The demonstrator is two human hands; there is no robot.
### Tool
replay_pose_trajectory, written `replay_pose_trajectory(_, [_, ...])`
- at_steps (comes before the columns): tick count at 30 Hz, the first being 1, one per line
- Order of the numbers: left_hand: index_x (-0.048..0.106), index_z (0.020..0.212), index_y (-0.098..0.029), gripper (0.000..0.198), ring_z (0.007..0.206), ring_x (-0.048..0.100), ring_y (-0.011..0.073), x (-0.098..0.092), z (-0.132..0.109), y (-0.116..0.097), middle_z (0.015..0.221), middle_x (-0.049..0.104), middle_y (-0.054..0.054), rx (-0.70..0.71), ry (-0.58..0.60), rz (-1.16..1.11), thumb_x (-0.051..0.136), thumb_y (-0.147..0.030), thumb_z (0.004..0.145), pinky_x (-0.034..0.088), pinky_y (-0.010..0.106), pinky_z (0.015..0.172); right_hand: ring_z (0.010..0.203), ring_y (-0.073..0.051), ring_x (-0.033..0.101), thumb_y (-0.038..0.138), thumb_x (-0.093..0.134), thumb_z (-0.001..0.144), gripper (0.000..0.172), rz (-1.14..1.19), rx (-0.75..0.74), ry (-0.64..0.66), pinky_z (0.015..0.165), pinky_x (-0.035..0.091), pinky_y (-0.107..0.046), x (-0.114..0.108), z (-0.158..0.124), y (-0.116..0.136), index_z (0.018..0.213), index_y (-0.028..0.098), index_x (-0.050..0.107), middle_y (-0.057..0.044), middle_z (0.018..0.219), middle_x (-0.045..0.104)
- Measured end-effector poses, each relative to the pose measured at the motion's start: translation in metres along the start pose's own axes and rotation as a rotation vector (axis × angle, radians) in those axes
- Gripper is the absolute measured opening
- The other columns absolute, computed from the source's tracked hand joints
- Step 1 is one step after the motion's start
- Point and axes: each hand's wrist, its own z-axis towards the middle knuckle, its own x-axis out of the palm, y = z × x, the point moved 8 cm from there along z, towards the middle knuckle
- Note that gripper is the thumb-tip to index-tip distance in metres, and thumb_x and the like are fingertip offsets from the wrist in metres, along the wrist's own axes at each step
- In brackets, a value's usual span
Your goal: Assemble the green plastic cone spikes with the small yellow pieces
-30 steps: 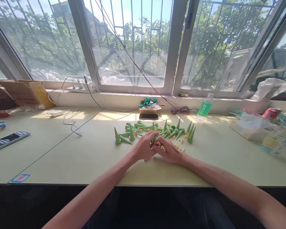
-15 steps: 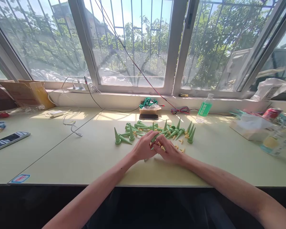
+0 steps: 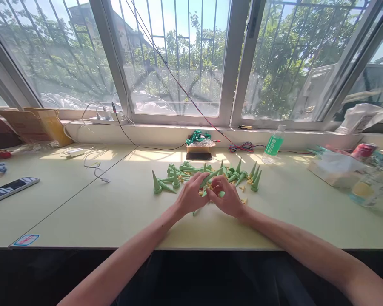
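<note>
At the far left of the pale counter (image 3: 92, 221) I see an open brown cardboard box (image 3: 25, 123), with a flat silver-edged device with a dark, glossy face (image 3: 11, 191) lying nearer to me. Right of those, a thin white cable with a plug (image 3: 97, 170) trails over the surface. Next, a pale green pointed cone with a wide collar (image 3: 156, 185) stands upright, another lying just beside it, at the left end of a loose heap of such cones. At the heap's near side, the left hand (image 3: 191, 196) is closed on a slanting green cone (image 3: 209, 177), its point toward the far right. The right hand (image 3: 226, 199) is just beside it, fingers curled; green shows among them, but I cannot tell whether they grip it. Beyond the hands lies a flat black phone (image 3: 198, 156). Small yellow branched pieces (image 3: 242, 188) are scattered right of the right hand, near more upright cones. Farther right I have a clear bottle with a green label (image 3: 273, 146), then a red can (image 3: 364, 151) among clutter.
</note>
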Motion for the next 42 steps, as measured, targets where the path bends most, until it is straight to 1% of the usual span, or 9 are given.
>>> replay_pose_trajectory(3, [0.05, 0.126, -0.022, 0.053, 0.085, 0.064, 0.0181, -0.0007, 0.0, 0.0001, 0.11, 0.062, 0.006, -0.002, -0.017, 0.002, 0.058, -0.013, 0.074, 0.055, 0.028, 0.067, 0.051, -0.01, 0.059, 0.027, 0.061, 0.084, 0.015, -0.04, 0.007, -0.036, 0.049, 0.048, -0.022, -0.0026, 0.0004, 0.0015, 0.087, 0.022, 0.046, 0.003, 0.068, 0.058])
replay_pose_trajectory(6, [0.051, 0.125, -0.021, 0.052, 0.085, 0.064, 0.018, -0.0012, 0.0005, -0.0006, 0.109, 0.062, 0.007, -0.003, -0.022, 0.0, 0.059, -0.013, 0.074, 0.055, 0.028, 0.067, 0.053, -0.011, 0.06, 0.028, 0.061, 0.084, 0.012, -0.067, 0.019, -0.048, 0.05, 0.049, -0.022, -0.0031, 0.0004, -0.0001, 0.085, 0.021, 0.051, 0.002, 0.067, 0.06])
replay_pose_trajectory(12, [0.051, 0.125, -0.022, 0.052, 0.073, 0.061, 0.0135, -0.0015, 0.0004, -0.0008, 0.109, 0.061, 0.006, -0.012, -0.016, 0.0, 0.06, -0.016, 0.074, 0.053, 0.026, 0.062, 0.056, -0.013, 0.062, 0.028, 0.062, 0.083, 0.009, -0.076, 0.025, -0.067, 0.052, 0.051, -0.024, -0.0037, -0.0006, -0.0021, 0.081, 0.02, 0.057, 0.0, 0.067, 0.064])
replay_pose_trajectory(16, [0.051, 0.125, -0.021, 0.051, 0.074, 0.061, 0.0139, -0.0023, 0.0001, -0.0014, 0.108, 0.061, 0.006, -0.002, -0.021, 0.006, 0.06, -0.016, 0.075, 0.053, 0.025, 0.062, 0.057, -0.014, 0.063, 0.027, 0.061, 0.084, 0.009, -0.049, 0.017, -0.051, 0.052, 0.051, -0.024, -0.0034, 0.0, 0.0007, 0.081, 0.019, 0.058, -0.002, 0.068, 0.066])
replay_pose_trajectory(22, [0.051, 0.123, -0.021, 0.046, 0.069, 0.059, 0.012, -0.0022, 0.0007, -0.0044, 0.105, 0.061, 0.006, 0.004, -0.003, -0.003, 0.061, -0.021, 0.078, 0.053, 0.025, 0.06, 0.055, -0.013, 0.061, 0.028, 0.054, 0.09, 0.015, -0.059, 0.001, -0.035, 0.053, 0.05, -0.024, -0.0046, 0.0016, 0.0055, 0.077, 0.02, 0.058, -0.001, 0.066, 0.066])
replay_pose_trajectory(27, [0.052, 0.122, -0.021, 0.045, 0.07, 0.059, 0.012, -0.0025, 0.001, -0.0051, 0.107, 0.061, 0.006, 0.005, -0.011, -0.008, 0.061, -0.021, 0.079, 0.053, 0.024, 0.06, 0.056, -0.013, 0.061, 0.028, 0.052, 0.091, 0.016, -0.071, 0.002, -0.027, 0.055, 0.049, -0.024, -0.0036, 0.0009, 0.0024, 0.079, 0.02, 0.058, -0.002, 0.067, 0.066])
replay_pose_trajectory(32, [0.051, 0.123, -0.021, 0.044, 0.069, 0.058, 0.0115, -0.0024, 0.0011, -0.0056, 0.106, 0.061, 0.006, 0.009, -0.012, -0.006, 0.061, -0.022, 0.08, 0.052, 0.024, 0.059, 0.057, -0.014, 0.061, 0.031, 0.049, 0.094, 0.021, -0.08, 0.006, -0.01, 0.056, 0.048, -0.024, -0.003, 0.0008, 0.0005, 0.078, 0.02, 0.058, -0.002, 0.068, 0.066])
replay_pose_trajectory(39, [0.051, 0.123, -0.021, 0.046, 0.069, 0.059, 0.0117, -0.0006, -0.0003, -0.0044, 0.104, 0.061, 0.006, 0.015, -0.011, -0.005, 0.06, -0.019, 0.078, 0.053, 0.023, 0.059, 0.056, -0.014, 0.057, 0.028, 0.045, 0.095, 0.025, -0.129, -0.005, 0.011, 0.057, 0.045, -0.025, -0.0024, 0.0014, 0.0007, 0.075, 0.02, 0.055, -0.001, 0.065, 0.062])
replay_pose_trajectory(42, [0.051, 0.124, -0.021, 0.046, 0.067, 0.058, 0.0107, -0.0011, -0.001, -0.0035, 0.105, 0.061, 0.006, 0.011, -0.017, -0.01, 0.06, -0.019, 0.078, 0.053, 0.023, 0.058, 0.058, -0.014, 0.058, 0.028, 0.045, 0.095, 0.023, -0.107, 0.008, 0.025, 0.057, 0.045, -0.025, -0.0008, 0.0018, -0.0012, 0.076, 0.02, 0.056, -0.002, 0.067, 0.063])
